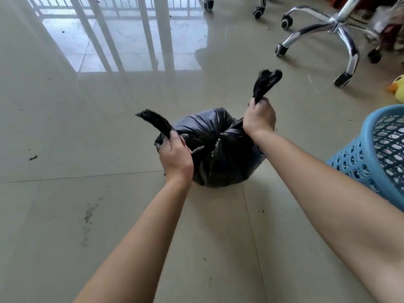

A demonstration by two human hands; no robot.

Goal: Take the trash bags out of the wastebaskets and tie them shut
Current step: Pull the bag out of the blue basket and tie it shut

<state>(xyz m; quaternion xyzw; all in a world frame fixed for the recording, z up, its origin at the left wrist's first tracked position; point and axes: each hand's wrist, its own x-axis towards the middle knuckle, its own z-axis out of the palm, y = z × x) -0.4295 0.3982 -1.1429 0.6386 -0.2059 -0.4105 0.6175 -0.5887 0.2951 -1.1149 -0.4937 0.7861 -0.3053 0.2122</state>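
The left hand grips one black twisted end of the trash bag, its fingers curled tight around it. The right hand grips the other end the same way. The bag sits on the tiled floor, knotted at its middle, near the blue wastebasket. Farther away stands a chrome chair base.

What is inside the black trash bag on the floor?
Nothing shows: the black trash bag is opaque and its mouth is gathered at the top. The left hand and right hand each grip a twisted end.
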